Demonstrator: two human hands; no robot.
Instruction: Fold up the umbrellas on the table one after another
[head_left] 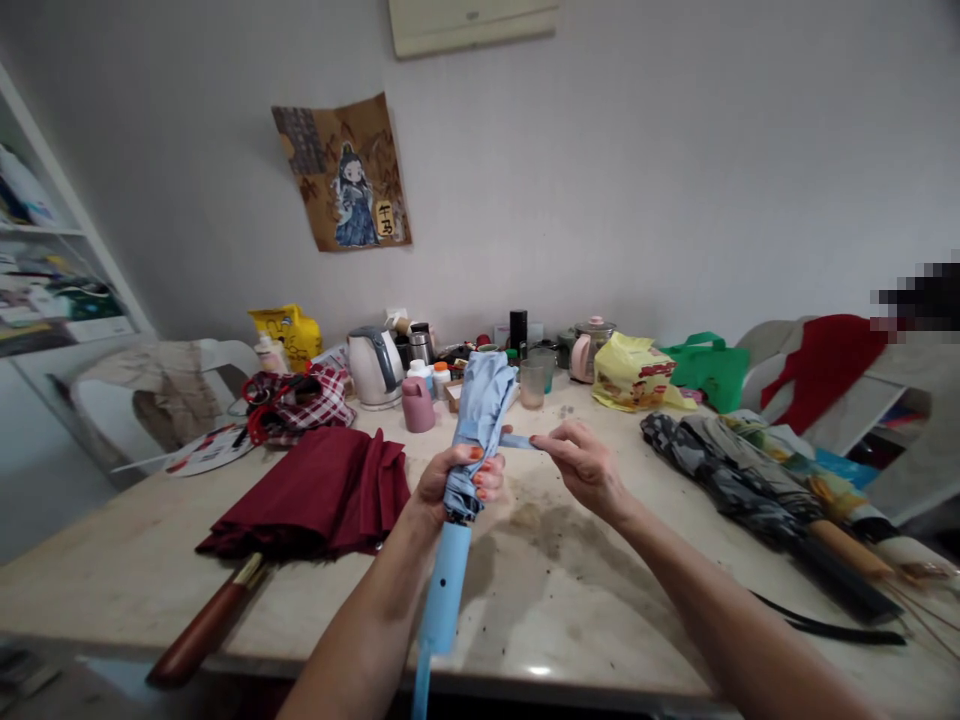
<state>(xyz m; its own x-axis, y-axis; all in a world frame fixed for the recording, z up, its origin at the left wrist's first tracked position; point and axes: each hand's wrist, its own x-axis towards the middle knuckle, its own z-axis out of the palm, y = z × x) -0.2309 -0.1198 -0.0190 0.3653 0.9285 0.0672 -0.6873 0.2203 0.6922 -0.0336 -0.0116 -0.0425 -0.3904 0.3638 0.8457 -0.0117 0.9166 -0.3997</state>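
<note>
A light blue folding umbrella (487,395) is held upright over the table, its canopy gathered in folds and its blue handle (448,590) pointing down toward me. My left hand (459,475) is wrapped round the lower part of the canopy, just above the handle. From the canopy a blue closure strap (517,441) stretches out to the right. Its end is pinched between the fingers of my right hand (585,462). A wrist cord (421,685) hangs from the handle's bottom.
Left on the table (540,640) lies a dark red umbrella (307,495) with a wooden handle. Several folded umbrellas (720,480) lie at the right. Behind stand a white kettle (371,370), a pink jug (418,405), a glass (532,383) and a yellow bag (634,375).
</note>
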